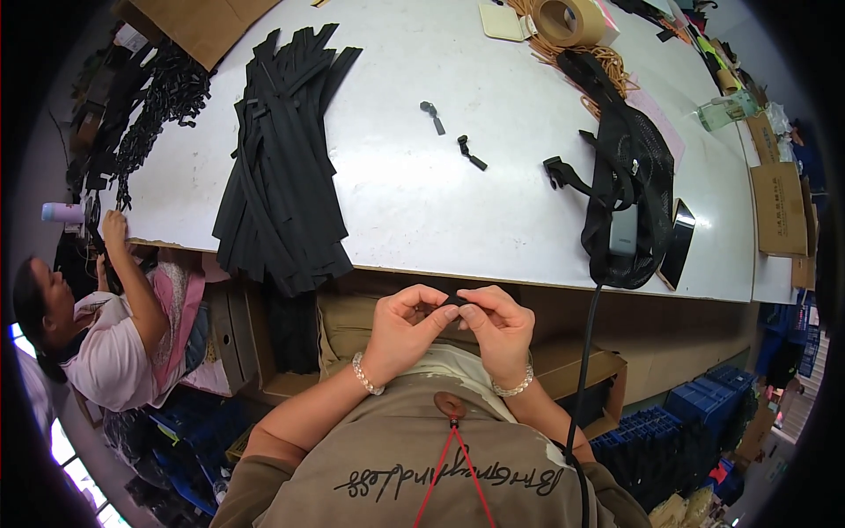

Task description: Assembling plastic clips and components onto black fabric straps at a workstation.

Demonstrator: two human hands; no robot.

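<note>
Close in front of my body, at the table's near edge, both hands hold one small black piece between them. My left hand pinches its left side with thumb and fingertips. My right hand pinches the right side. The fingers cover most of the piece, so its exact kind is hidden. Two small black pieces like strap ends with clips, a farther one and a nearer one, lie apart on the white table. Left of them, a thick bundle of flat black straps overhangs the near edge.
On the right lie a black mesh harness with a grey device, its cable hanging down, and a phone. A tape roll rests on brown cords. At the left, a co-worker reaches toward a heap of black clips.
</note>
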